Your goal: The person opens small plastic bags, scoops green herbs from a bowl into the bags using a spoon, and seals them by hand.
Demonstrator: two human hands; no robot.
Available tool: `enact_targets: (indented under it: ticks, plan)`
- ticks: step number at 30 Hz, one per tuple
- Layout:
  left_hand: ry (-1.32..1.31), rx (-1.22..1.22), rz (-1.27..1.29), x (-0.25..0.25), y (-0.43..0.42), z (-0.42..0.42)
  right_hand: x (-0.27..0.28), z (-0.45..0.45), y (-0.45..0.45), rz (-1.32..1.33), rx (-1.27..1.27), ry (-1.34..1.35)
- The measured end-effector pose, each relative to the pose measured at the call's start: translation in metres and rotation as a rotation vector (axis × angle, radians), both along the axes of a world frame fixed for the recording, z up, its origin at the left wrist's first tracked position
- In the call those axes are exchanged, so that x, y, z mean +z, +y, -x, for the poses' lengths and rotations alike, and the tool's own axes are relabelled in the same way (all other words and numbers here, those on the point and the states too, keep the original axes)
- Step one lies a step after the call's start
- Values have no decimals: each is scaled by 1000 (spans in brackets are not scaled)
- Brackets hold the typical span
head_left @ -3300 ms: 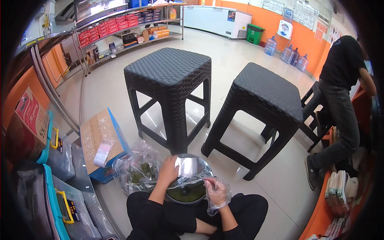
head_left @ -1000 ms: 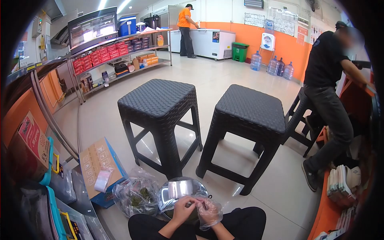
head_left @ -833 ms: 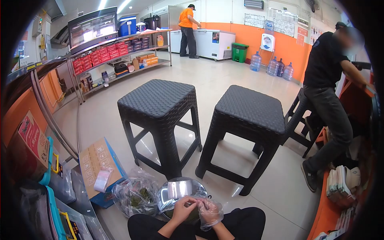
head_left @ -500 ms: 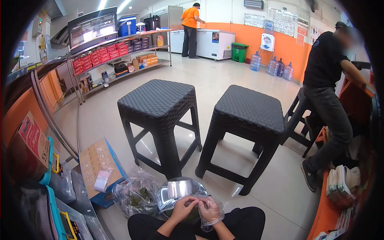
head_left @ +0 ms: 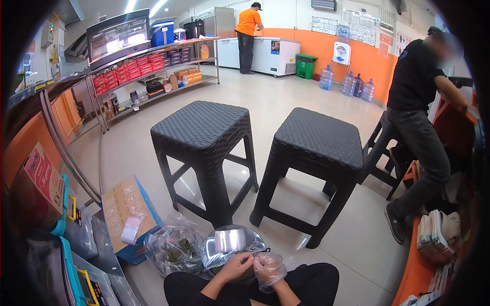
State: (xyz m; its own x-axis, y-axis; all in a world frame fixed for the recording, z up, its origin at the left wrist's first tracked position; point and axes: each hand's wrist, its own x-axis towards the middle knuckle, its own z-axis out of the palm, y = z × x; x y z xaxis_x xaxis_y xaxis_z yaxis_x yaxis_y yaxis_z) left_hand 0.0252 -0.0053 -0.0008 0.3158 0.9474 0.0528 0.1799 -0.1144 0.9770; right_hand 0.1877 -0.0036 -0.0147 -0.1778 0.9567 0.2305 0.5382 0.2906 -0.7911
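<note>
Low over my lap, my left hand (head_left: 238, 266) is bare, its thumb and fingertips pinched together; anything between them is too small to make out. Close beside it, my right hand (head_left: 270, 270) wears a loose clear plastic glove (head_left: 278, 265) and is closed too, with its contents hidden. Just beyond both hands lies a shiny round metal lid or pan (head_left: 245, 237), partly covered by my left hand, with a silvery rectangular patch on top. To its left sits a clear plastic bag (head_left: 176, 250) with green leaves inside.
A cardboard box (head_left: 124, 209) carries a pack of clear bags (head_left: 132, 228). Two black stools (head_left: 201, 125) (head_left: 319, 135) stand ahead. Plastic bins (head_left: 76, 255) line the left, an orange shelf (head_left: 416, 265) the right. One person (head_left: 418, 102) leans at right; another (head_left: 247, 35) stands by white freezers.
My hands have drawn slightly apart at the fingertips, and a small dark knob now shows beside the metal piece. The far person in orange has shifted a little right.
</note>
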Motion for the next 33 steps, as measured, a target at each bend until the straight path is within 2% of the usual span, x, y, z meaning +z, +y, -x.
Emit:
enact_targets:
  ticks: [2, 5, 8, 11, 14, 17, 21, 24, 27, 30, 31, 33]
  plan:
    - [41, 35, -24, 10, -1, -2, 7, -3, 2, 5, 27, -49]
    - [30, 189, -160, -5, 0, -2, 11, -13, 7, -77, 34, -112]
    - [393, 203, -256, 19, 2, 6, 3, -14, 11, -124, 6, -190]
    - [616, 210, -408, 24, 3, 8, 1, -14, 10, -135, -31, -267]
    - [551, 146, -330, 26, 0, 7, 7, -19, 11, -102, 4, -239]
    - [226, 263, -548, 35, -4, -8, -6, -24, 11, 42, 113, -91]
    - [374, 130, -548, 40, -2, -10, -14, -16, 7, 196, 212, 151]
    - [397, 72, -502, 17, 4, -1, 3, -14, 3, 181, 94, 229]
    - [411, 107, -465, 15, 4, 2, 46, -7, -7, -52, 41, 231]
    - [402, 160, -457, 17, 4, 3, 46, -1, -7, -265, 196, 228]
    - [402, 169, -475, 15, 4, 4, 49, 1, -13, -139, 198, 231]
    - [404, 171, -512, 15, 5, 4, 44, 4, -14, -143, 251, 145]
